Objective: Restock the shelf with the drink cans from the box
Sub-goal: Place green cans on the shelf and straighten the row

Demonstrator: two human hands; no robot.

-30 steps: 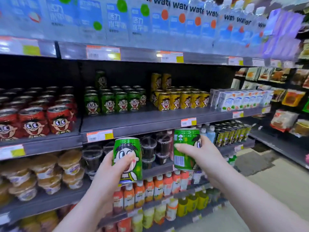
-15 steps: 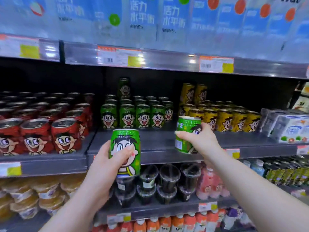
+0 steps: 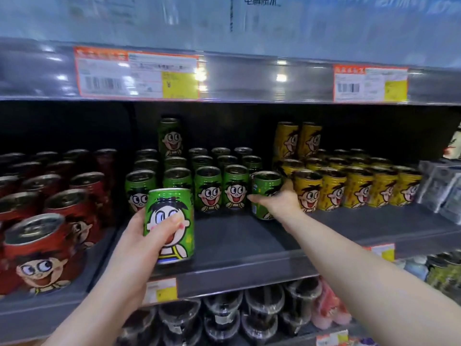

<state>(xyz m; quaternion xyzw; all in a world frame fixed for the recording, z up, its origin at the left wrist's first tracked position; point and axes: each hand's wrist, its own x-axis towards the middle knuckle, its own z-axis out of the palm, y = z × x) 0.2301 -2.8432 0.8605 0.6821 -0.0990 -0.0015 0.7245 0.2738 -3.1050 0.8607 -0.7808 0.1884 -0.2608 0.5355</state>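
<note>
In the lower middle of the frame the person's left hand [image 3: 139, 243] wraps its fingers [image 3: 172, 222] tight round a green metal drink can with a cartoon face [image 3: 169, 224], holding it upright in the air over the front edge of the dark grey metal shelf [image 3: 237, 248]. Further in, right of centre, the right hand [image 3: 279, 199] grips a second green can [image 3: 265, 193], its fingers closed round the side; this can stands at the right end of the front row of green cartoon cans [image 3: 209, 188], just beside the nearest yellow cartoon can [image 3: 308, 192], though whether its base touches the shelf I cannot tell. Red cartoon cans [image 3: 37, 250] fill the left of the frame. A white and orange price label [image 3: 138, 72] hangs on the shelf edge above, upper left.
</note>
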